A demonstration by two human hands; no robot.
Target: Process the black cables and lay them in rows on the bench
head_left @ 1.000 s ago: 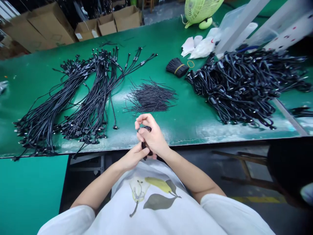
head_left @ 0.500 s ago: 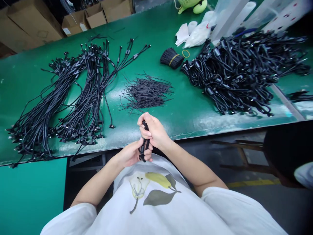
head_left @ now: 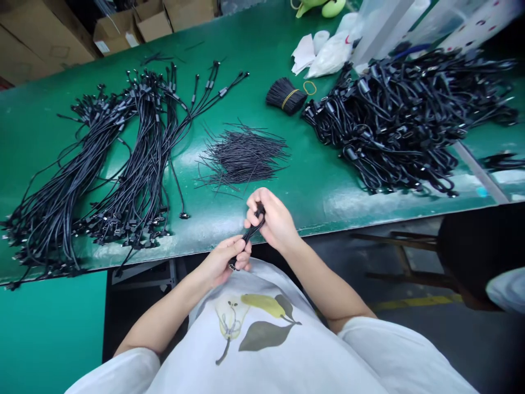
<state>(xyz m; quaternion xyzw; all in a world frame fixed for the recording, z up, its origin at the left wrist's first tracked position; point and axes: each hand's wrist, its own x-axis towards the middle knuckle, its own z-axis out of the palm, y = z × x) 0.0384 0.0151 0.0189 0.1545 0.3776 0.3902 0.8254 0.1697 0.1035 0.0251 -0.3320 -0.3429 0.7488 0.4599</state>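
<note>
Grips a folded length of thin black cable [head_left: 253,232] near both ends, aslant from low left to high right: with the left grip [head_left: 221,258], pinches the lower end between thumb and fingers, leaving a small metal-tipped plug [head_left: 232,266] peeping out below; with the right grip [head_left: 276,221], curls thumb and fingers about the upper end, hiding much of it. Cannot tell, for the fingers in front, the number of turns in the fold. Holds the cable in the air by the front edge of the glossy green worktop [head_left: 320,191], just above the lap of a white shirt with a fruit-and-leaf print [head_left: 270,336]. Faces, straight ahead, a loose heap of fine black strips [head_left: 246,158]; beyond it to the right, a dense black bunch [head_left: 275,94] bound with a yellow band [head_left: 290,98]; farther right, a tangled mound of looped black cables [head_left: 385,126]; to the left, long black cables with grey sleeves [head_left: 143,148], partly hanging over the edge. Could lose the fold by easing either thumb, judging by the springy look of the cable. Could let the plug slip by tugging hard from the right against so short a hold. Might scatter the fine strips by brushing them with the nearby right knuckles, or drag the overhanging cables off by catching them with the left forearm.
</note>
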